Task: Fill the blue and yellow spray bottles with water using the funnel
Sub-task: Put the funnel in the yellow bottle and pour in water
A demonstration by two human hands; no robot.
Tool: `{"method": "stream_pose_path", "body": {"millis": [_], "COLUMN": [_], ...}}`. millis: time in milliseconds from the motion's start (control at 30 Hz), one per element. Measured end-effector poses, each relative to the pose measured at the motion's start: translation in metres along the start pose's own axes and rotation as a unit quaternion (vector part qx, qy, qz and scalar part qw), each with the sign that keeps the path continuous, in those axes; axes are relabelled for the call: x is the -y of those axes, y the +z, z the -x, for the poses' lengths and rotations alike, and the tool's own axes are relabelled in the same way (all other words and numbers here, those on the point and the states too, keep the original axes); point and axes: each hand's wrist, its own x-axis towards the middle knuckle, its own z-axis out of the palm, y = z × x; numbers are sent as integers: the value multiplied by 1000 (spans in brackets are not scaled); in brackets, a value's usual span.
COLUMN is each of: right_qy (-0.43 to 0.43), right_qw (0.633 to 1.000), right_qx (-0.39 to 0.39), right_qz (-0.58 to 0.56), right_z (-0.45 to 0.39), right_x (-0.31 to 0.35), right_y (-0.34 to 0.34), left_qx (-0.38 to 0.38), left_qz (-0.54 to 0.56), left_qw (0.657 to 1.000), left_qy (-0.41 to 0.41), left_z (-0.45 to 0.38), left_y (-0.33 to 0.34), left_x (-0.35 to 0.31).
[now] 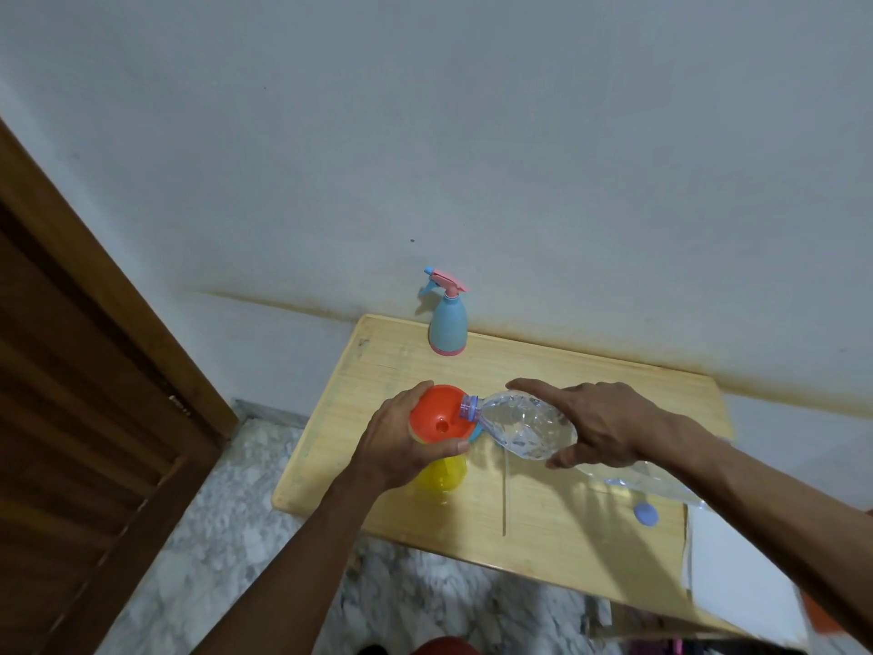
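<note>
Nearest the lens, two bare forearms reaching in from the bottom edge over a pale wooden surface (543,527) set against a grey-white wall. Right hand (609,425) curled round the body of a clear plastic water bottle (524,425), thumb underneath and fingers over the top, holding it tipped almost flat with its neck pointing left. Mouth of that bottle resting just inside the right rim of an orange funnel (437,413). Left hand (401,446) wrapped round the funnel's left and near side, fingers curved behind the rim, thumb pressed across the front. Beneath the funnel and the left hand, a yellow spray bottle (441,472), only its lower body visible, standing on the surface without its spray head. Well apart at the far edge by the wall, a blue spray bottle (448,330) upright, pink trigger head on. To the right, beneath the right forearm, a small blue cap (646,514) lying flat on the surface.
</note>
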Motion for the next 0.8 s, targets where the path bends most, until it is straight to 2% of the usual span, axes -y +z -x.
{"method": "stream_pose_path", "body": {"millis": [800], "right_qy": [0], "right_qw": [999], "right_qx": [1], "right_qz": [35], "right_z": [6], "right_x": [0], "right_y": [-3], "left_qx": [-11], "left_qz": [11], "left_qw": [1000], "left_qy": [23], "left_z": [4], "left_y": [-2], "left_x": [-9]}}
